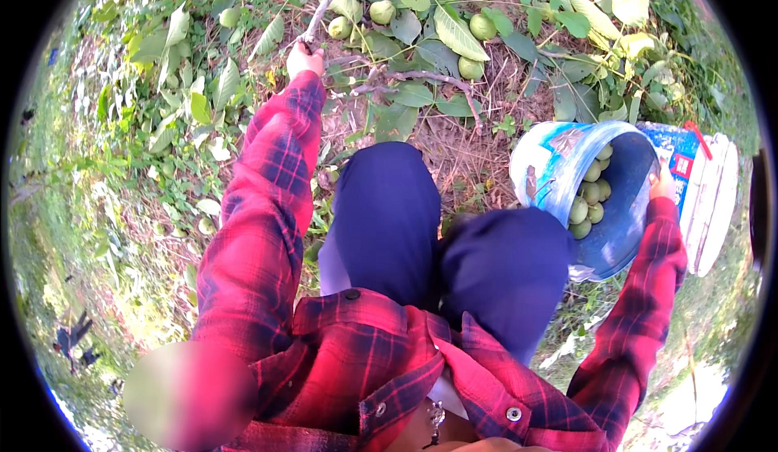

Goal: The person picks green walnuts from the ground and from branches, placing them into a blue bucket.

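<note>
My left hand (305, 61) is closed on the lower end of a bare grey branch (322, 8), which runs up to the far edge of the view. Round green fruits (382, 12), like walnuts in their husks, lie among large leaves just right of that hand. My right hand (663, 183) grips the rim of a blue and white bucket (545, 164), partly hidden behind it. The bucket is tipped, its mouth turned toward me and to the right. Inside, several green walnuts (594, 191) rest against its wall.
A second white and blue bucket (709, 201) with a red handle stands right beside the first. My bent knees (385, 201) are between my arms. A forked twig (433, 77) and yellowing leaves (628, 5) cover the ground ahead. Weeds (138, 168) grow on the left.
</note>
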### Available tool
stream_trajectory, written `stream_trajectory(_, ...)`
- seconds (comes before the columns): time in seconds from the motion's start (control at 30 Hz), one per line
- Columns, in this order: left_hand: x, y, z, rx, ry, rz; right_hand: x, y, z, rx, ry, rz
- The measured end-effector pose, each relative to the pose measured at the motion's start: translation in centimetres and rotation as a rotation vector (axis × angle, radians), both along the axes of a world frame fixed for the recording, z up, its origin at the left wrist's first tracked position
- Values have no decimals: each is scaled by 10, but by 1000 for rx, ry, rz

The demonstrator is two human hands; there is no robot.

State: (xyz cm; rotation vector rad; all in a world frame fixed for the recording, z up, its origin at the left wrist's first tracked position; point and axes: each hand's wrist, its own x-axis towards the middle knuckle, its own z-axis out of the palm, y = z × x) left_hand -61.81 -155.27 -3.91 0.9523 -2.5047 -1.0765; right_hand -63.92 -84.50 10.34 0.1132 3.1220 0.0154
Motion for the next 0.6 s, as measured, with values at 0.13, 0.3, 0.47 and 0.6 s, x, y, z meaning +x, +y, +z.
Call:
stream_trajectory(0.13, 10, -2, 2, 99, 115, -148, -22, 29, -10, 141, -129, 17)
stream_trajectory(0.3, 27, 22, 128, -193, 476, 63, -11, 32, -2, 165, -118, 33)
stream_trajectory(0.47, 105, -3, 294, -496, 749, 316, -6, -34, 18, -17, -199, -53)
stream_trajectory(0.6, 117, 3, 319, -857, 689, 340, -8, -43, 30, 86, -284, -126)
